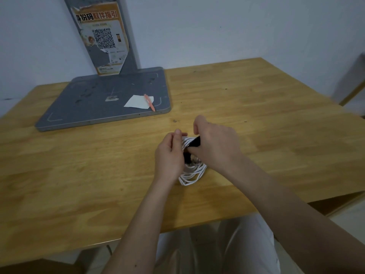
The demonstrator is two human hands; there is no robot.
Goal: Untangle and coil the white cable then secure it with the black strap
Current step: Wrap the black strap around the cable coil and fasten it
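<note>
The white cable (192,175) is wound into a loose coil held just above the wooden table (276,135), between both hands. A black strap (194,142) crosses the upper part of the coil. My left hand (169,155) grips the coil's left side, thumb up. My right hand (215,143) pinches the black strap against the cable, with its fingers curled over the top. The coil's lower loops hang free below the hands. Part of the strap and the cable's ends are hidden behind my fingers.
A grey flat base (102,103) with an upright post bearing a QR-code poster (102,38) stands at the back left. On it lie a white paper (138,101) and an orange pen (149,102). The table's front edge is close to my lap.
</note>
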